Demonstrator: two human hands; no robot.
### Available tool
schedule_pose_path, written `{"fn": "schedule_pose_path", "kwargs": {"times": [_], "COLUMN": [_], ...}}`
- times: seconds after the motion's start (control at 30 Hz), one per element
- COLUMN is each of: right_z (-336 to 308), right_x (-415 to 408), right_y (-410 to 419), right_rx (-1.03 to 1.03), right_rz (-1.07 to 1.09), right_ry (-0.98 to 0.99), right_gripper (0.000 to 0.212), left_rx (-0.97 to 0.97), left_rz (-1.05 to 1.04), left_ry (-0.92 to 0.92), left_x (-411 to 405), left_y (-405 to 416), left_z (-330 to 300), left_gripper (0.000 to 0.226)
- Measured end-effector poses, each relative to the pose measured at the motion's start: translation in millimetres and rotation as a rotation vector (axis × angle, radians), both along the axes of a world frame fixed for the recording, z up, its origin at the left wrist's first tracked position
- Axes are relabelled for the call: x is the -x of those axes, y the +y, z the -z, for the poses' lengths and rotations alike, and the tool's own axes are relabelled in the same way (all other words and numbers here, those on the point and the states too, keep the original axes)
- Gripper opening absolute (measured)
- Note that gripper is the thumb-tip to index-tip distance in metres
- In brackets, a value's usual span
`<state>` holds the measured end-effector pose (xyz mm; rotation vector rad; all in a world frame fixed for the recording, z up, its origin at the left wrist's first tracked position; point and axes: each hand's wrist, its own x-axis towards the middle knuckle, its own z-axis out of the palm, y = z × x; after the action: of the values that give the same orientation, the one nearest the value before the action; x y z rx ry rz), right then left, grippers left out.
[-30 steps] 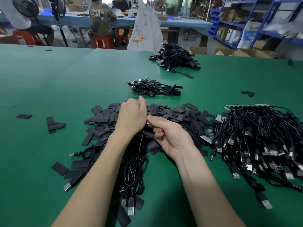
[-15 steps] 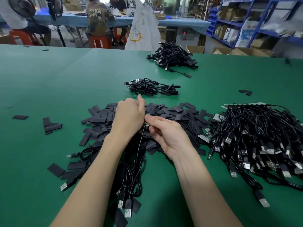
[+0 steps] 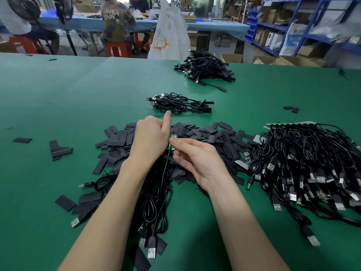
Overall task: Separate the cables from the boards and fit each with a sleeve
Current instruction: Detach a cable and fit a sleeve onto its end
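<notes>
Over a heap of flat black sleeves (image 3: pixel 205 133), my left hand (image 3: pixel 150 139) grips a bunch of small green boards (image 3: pixel 172 136), its forefinger raised. The black USB cables (image 3: pixel 156 202) of that bunch hang down toward me, plugs near the table's front. My right hand (image 3: pixel 197 159) pinches the end of one thin cable at the board beside my left hand. A large tangle of cables on a board strip (image 3: pixel 304 167) lies at the right.
A small bundle of sleeved cables (image 3: pixel 179 104) lies just beyond the sleeve heap, and a bigger pile (image 3: pixel 207 69) sits farther back. Stray sleeves (image 3: pixel 58 150) lie at the left on the green table (image 3: pixel 68 98). People sit at a blue table behind.
My hands stay together over the sleeve heap. My left forefinger has straightened upward, and the green board now shows between my hands.
</notes>
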<state>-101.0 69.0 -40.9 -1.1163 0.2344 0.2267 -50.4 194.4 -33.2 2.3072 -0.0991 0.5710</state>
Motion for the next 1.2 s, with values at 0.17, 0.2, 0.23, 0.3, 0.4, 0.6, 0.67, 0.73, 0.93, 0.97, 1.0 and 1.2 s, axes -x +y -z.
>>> {"fn": "schedule_pose_path", "kwargs": {"times": [0.17,0.2,0.23,0.3,0.4,0.6,0.67,0.73,0.93,0.97,1.0,1.2], "right_z": [0.3,0.4,0.3,-0.4,-0.5,2.3,2.9,4.2,2.0,1.9,2.0,4.0], "right_x": [-0.3,-0.1,0.1,0.0,-0.5,0.1,0.6,1.0,-0.2,-0.3,-0.3,1.2], "right_y": [-0.5,-0.4,-0.2,0.2,1.0,4.6,6.2,7.4,5.5,5.0,4.2,3.3], "right_rx": [-0.007,-0.02,-0.032,-0.055,-0.095,-0.163,-0.163,-0.167,-0.173,-0.175,-0.176,-0.185], "right_rz": [0.018,0.012,0.006,0.0,0.004,-0.009,-0.008,-0.008,-0.038,-0.042,-0.044,-0.048], "right_ry": [-0.003,0.005,0.012,0.011,0.012,-0.024,-0.036,-0.051,-0.068,-0.066,-0.065,-0.061], "right_gripper": [0.009,0.008,0.006,0.007,0.006,0.007,0.01,0.016,0.017,0.017,0.017,0.02], "left_rx": [0.019,0.021,0.025,0.043,0.083,0.133,0.156,0.19,0.327,0.354,0.381,0.489], "left_rz": [-0.006,-0.009,-0.014,-0.032,-0.062,-0.078,-0.066,-0.036,0.058,0.075,0.091,0.079], "left_ry": [0.027,0.027,0.031,0.04,0.074,0.042,0.066,0.086,0.099,0.11,0.12,0.162], "left_x": [-0.3,-0.1,0.2,1.3,2.5,4.8,4.3,4.5,4.8,4.7,4.6,3.1], "left_y": [-2.9,-3.2,-3.3,-3.4,-4.0,-7.5,-8.4,-9.2,-10.8,-10.9,-11.2,-12.5], "left_z": [0.1,-0.7,-2.1,-6.5,-11.2,-11.6,-10.3,-7.5,-4.8,-4.4,-3.6,4.8], "left_gripper": [0.071,0.072,0.072,0.073,0.073,0.071,0.07,0.069,0.06,0.058,0.057,0.046]}}
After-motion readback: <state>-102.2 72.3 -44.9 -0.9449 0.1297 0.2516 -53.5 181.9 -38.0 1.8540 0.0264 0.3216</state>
